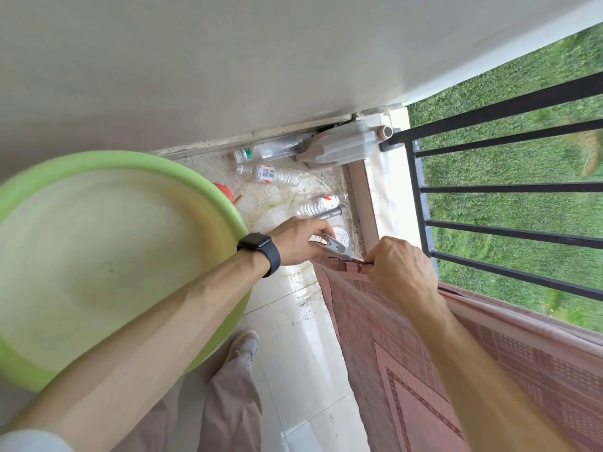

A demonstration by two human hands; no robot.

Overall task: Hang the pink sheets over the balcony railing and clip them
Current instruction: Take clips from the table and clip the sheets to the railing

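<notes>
A pink patterned sheet hangs over the black balcony railing, draped down on the balcony side and covering the rail from mid-frame to the lower right. My right hand pinches the sheet's top corner against the rail. My left hand, with a dark watch on the wrist, holds a metal clip whose jaws meet the sheet's corner beside my right hand.
A large green plastic tub sits at the left, under my left forearm. Several plastic bottles and a big flattened container lie on the floor by the wall. Grass lies far below beyond the bars. My shoe stands on white tiles.
</notes>
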